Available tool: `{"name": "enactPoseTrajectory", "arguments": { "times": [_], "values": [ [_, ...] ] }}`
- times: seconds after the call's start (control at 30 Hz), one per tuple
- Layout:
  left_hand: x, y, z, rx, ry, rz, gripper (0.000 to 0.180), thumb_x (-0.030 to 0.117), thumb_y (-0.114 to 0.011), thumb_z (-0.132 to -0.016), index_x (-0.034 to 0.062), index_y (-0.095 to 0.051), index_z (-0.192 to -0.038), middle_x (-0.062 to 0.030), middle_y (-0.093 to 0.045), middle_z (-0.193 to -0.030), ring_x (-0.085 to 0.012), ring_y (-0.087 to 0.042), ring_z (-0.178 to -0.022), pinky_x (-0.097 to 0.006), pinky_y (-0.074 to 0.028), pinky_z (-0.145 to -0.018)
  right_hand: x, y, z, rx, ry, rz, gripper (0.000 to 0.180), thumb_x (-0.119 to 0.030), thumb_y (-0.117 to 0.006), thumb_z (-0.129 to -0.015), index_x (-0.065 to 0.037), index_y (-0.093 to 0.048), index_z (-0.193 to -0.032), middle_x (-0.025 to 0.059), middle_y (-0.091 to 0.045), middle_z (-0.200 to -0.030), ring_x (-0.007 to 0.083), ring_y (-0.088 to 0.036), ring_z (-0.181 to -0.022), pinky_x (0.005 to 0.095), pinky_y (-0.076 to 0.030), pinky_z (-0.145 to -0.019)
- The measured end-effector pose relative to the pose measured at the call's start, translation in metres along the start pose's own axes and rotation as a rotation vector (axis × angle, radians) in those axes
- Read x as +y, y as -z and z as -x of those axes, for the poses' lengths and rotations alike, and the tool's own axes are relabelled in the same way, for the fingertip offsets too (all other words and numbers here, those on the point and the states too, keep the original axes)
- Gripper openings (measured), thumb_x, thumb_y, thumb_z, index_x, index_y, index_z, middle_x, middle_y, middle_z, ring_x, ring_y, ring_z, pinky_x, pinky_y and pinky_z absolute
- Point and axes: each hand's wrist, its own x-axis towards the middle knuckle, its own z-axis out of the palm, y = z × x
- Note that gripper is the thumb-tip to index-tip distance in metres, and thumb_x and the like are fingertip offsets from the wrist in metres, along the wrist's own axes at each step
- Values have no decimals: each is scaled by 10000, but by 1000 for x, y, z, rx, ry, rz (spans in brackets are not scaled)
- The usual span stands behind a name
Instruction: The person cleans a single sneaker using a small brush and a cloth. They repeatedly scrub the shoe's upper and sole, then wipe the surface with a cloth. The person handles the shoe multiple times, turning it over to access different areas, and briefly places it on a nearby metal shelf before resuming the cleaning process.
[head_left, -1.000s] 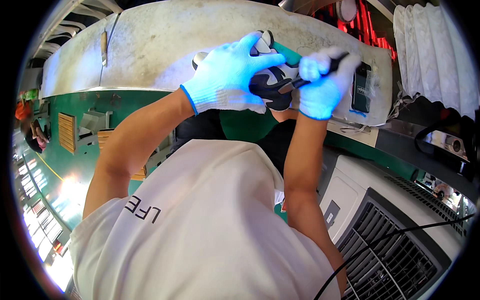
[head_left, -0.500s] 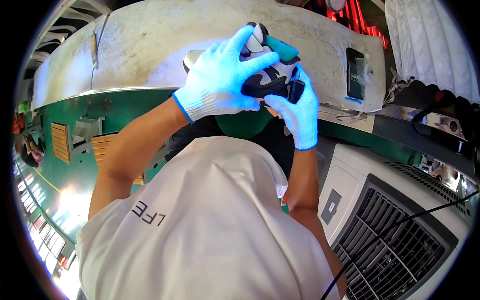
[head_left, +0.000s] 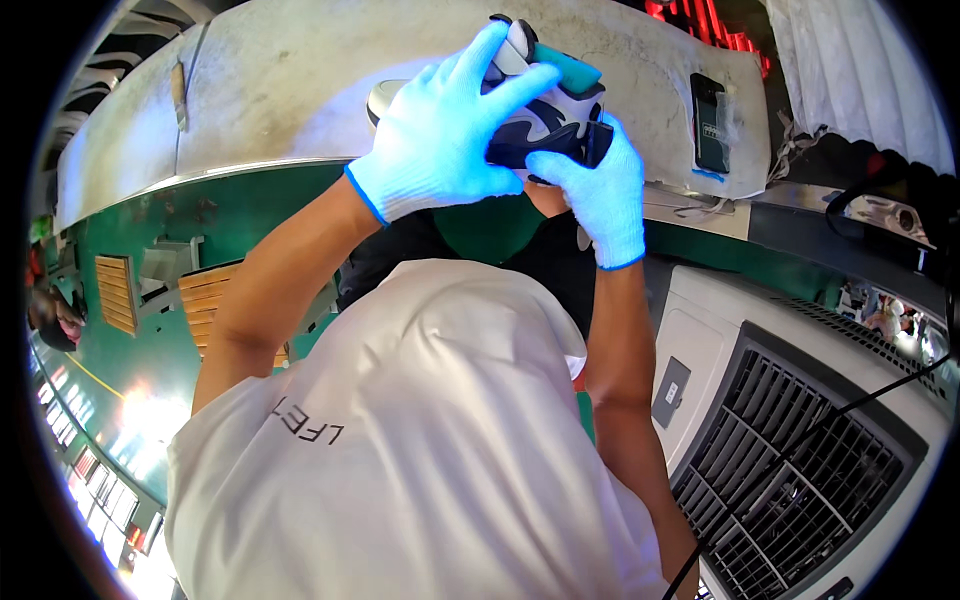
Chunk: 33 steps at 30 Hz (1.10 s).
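Observation:
A black, white and grey sneaker is held up at the near edge of the worktable, with a teal shoe last showing in its opening. My left hand, in a white knit glove lit blue, lies across the shoe's side with thumb and fingers around it. It hides much of the shoe; a pale rounded end shows past the glove's left side. My right hand, gloved alike, grips the other end, thumb on the near side, beside a small dark piece. Its other fingers are mostly hidden.
On the stained pale worktable lie a wooden-handled tool at left and a dark phone with clear plastic at right. A large grilled air cooler with a black cable stands right of me. Slatted stools are at left.
Both hands and the shoe sit slightly higher in the picture, as the view has shifted a little. My right hand has turned slightly at the shoe's end. Both grips hold.

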Motion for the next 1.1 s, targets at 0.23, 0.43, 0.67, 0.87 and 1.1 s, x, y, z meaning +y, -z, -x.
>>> {"name": "enactPoseTrajectory", "arguments": {
  "times": [0.23, 0.43, 0.67, 0.87, 1.1],
  "values": [
    [-19, 19, 20, -101, 189, 35, 1180, 410, -979, -729, 145, -407, -1726, -237, -719, -1409, -462, -707, -1284, -528, -582, -1116, 12, 1, 2, -9, 67, -39, 739, -233, -1007, -788, 46, -667, -1382, 157, -804, -1236, 245, -788, -1088, 396, -641, -990],
    [-11, 4, 19, -27, 203, -66, 1098, 494, -927, -741, 62, -474, -1643, -222, -716, -1377, -443, -692, -1286, -514, -555, -1128, 22, 1, 4, 28, 171, 18, 750, -224, -1020, -778, 34, -668, -1388, 159, -795, -1251, 252, -782, -1079, 379, -639, -957],
    [-2, 7, 9, -147, 313, -92, 1187, 538, -904, -726, 53, -400, -1685, -243, -708, -1379, -455, -697, -1269, -515, -579, -1091, -26, 13, -3, 302, 125, -513, 236, -204, -797, -1041, 8, -752, -1133, 131, -778, -941, 136, -641, -571, 318, -512, -512],
    [-7, 4, 0, -171, 288, -100, 1195, 530, -890, -740, 30, -360, -1687, -237, -704, -1386, -459, -698, -1259, -521, -581, -1077, -26, -17, -61, 299, 146, -871, 333, -317, -690, -1131, -43, -720, -944, 115, -736, -771, 230, -654, -547, 369, -552, -525],
    [-3, 15, -14, -264, 353, -1, 1012, 532, -876, -757, 64, -437, -1539, -228, -700, -1352, -441, -714, -1223, -534, -601, -1012, -30, -26, -61, 257, 278, -829, 446, -403, -593, -1182, -76, -639, -883, 60, -607, -633, 154, -535, -448, 321, -451, -419]
  ]
}}
